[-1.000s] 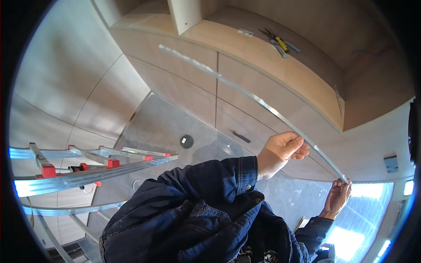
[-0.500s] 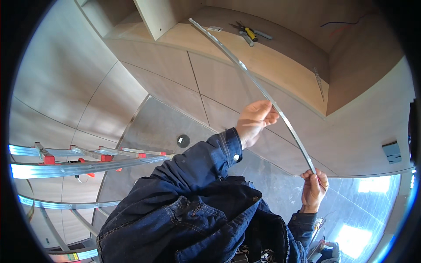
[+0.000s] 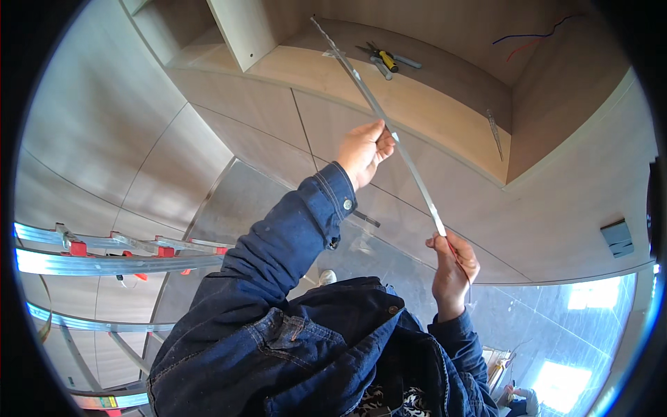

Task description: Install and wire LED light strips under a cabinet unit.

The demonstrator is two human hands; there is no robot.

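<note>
Across the front of a shelf slants a long, thin silvery strip, with a thin red wire at its near end. My left hand pinches it near the middle, thumb and fingers closed around its edge. Lower and to the right, my right hand grips the near end where the wire comes out. The strip's far end reaches over the shelf board and has small pieces of clear or whitish film along it.
Yellow-handled pliers and grey tools lie on the wooden shelf. A slim clear-handled tool rests at its right end. Blue and red wires hang in the cabinet. A metal ladder stands at left; a switch panel is at right.
Both hands have moved left and farther away, carrying the strip with them. The red wire at my right hand now shows clearly.
</note>
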